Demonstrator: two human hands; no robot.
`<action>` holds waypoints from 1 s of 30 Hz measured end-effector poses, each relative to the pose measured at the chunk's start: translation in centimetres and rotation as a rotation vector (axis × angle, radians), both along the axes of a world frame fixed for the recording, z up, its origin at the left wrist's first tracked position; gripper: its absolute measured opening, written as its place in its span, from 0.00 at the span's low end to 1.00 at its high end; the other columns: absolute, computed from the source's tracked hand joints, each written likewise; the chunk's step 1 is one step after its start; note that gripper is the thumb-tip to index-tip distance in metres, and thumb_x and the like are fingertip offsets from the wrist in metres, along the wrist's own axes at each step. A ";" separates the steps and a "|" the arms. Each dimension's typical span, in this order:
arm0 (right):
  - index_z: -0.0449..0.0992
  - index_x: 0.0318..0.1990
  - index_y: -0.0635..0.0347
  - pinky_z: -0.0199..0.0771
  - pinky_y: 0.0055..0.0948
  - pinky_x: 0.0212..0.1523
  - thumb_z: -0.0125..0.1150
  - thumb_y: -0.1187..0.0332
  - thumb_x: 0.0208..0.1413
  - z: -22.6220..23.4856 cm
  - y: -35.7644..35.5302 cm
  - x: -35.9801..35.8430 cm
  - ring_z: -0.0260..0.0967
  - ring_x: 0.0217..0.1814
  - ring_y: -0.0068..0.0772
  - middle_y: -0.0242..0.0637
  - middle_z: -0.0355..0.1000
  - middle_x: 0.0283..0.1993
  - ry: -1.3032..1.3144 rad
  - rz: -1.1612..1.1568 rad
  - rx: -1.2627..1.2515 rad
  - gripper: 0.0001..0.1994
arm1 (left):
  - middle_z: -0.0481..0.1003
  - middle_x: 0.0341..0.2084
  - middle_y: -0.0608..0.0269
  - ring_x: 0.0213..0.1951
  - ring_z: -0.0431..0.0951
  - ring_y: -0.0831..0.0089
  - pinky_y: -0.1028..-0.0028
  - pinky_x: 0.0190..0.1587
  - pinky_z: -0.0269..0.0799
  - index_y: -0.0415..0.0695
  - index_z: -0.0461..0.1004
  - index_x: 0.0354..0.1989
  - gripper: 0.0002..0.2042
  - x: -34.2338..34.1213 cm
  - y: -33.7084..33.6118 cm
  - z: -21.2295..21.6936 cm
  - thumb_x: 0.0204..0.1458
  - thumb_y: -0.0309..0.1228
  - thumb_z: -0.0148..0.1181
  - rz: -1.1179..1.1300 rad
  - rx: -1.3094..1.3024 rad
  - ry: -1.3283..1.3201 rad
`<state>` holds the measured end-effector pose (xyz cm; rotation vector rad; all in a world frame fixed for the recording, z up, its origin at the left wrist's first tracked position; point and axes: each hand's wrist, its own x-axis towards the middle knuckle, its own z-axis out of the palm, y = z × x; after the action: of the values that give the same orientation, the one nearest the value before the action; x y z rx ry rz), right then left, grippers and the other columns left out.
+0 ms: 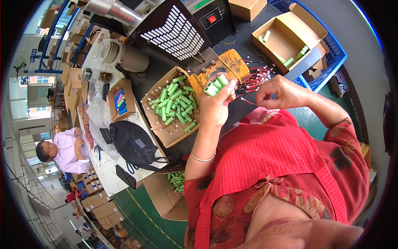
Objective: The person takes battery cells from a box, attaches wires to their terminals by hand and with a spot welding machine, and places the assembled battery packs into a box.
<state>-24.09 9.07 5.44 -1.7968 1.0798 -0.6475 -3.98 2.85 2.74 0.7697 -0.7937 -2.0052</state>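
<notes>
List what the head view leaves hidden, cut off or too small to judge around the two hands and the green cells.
- Left hand: how many green cells it grips; its fingers cover their lower ends.
- Right hand: the red wire it pinches is too thin to trace.
- Floor carton: its contents are mostly hidden by the left forearm.
- Far open box: its insides are partly hidden by its walls.

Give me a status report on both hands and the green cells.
Left hand gripping a bundle of green cells. Right hand pinching a red wire beside them. Wire pile just behind; nothing between the hands.
</notes>
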 end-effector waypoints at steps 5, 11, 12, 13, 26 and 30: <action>0.63 0.47 0.61 0.69 0.24 0.44 0.54 0.66 0.54 -3.2 -0.5 1.7 0.68 0.40 0.24 0.36 0.69 0.42 -0.446 -0.097 0.238 0.16 | 0.73 0.29 0.63 0.28 0.74 0.79 0.82 0.24 0.70 0.42 0.68 0.39 0.14 -0.5 0.5 -0.1 0.43 0.20 0.60 0.051 -0.015 -0.025; 0.72 0.33 0.61 0.57 0.13 0.21 0.54 0.62 0.54 -1.5 -3.4 3.5 0.57 0.22 0.11 0.24 0.64 0.21 -0.475 -0.375 0.289 0.10 | 0.73 0.30 0.65 0.30 0.74 0.79 0.83 0.26 0.73 0.37 0.71 0.41 0.14 0.6 0.0 0.2 0.44 0.21 0.61 0.149 -0.288 -0.345; 0.72 0.33 0.61 0.57 0.13 0.21 0.54 0.62 0.54 -1.7 -4.2 3.2 0.57 0.22 0.11 0.24 0.64 0.21 -0.401 -0.375 0.225 0.11 | 0.73 0.30 0.65 0.30 0.73 0.79 0.82 0.28 0.72 0.36 0.72 0.39 0.13 0.9 -0.7 0.2 0.43 0.22 0.61 0.170 -0.432 -0.489; 0.73 0.31 0.61 0.61 0.16 0.21 0.55 0.62 0.54 -1.3 -4.9 3.2 0.59 0.21 0.11 0.24 0.66 0.21 -0.359 -0.383 0.210 0.11 | 0.73 0.29 0.63 0.30 0.73 0.79 0.81 0.31 0.69 0.36 0.74 0.37 0.11 1.2 -1.4 -0.1 0.42 0.22 0.62 0.244 -0.739 -0.634; 0.72 0.27 0.61 0.54 0.14 0.17 0.56 0.61 0.53 -1.0 -8.3 3.8 0.53 0.16 0.12 0.24 0.60 0.16 -0.312 -0.281 0.353 0.11 | 0.72 0.23 0.60 0.26 0.74 0.70 0.74 0.29 0.67 0.38 0.75 0.30 0.08 0.9 -3.3 -0.8 0.39 0.22 0.62 0.265 -0.858 -0.811; 0.72 0.30 0.62 0.57 0.14 0.19 0.55 0.62 0.53 -1.2 -8.5 3.8 0.56 0.17 0.12 0.24 0.62 0.17 -0.305 -0.243 0.298 0.11 | 0.73 0.25 0.60 0.28 0.75 0.68 0.73 0.30 0.68 0.39 0.75 0.31 0.09 1.1 -3.6 -0.7 0.39 0.24 0.63 0.296 -0.940 -0.897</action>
<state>-20.30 0.57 4.24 -1.2774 1.1253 -0.8284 -2.93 -0.71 2.02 1.0835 -1.8055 -0.7592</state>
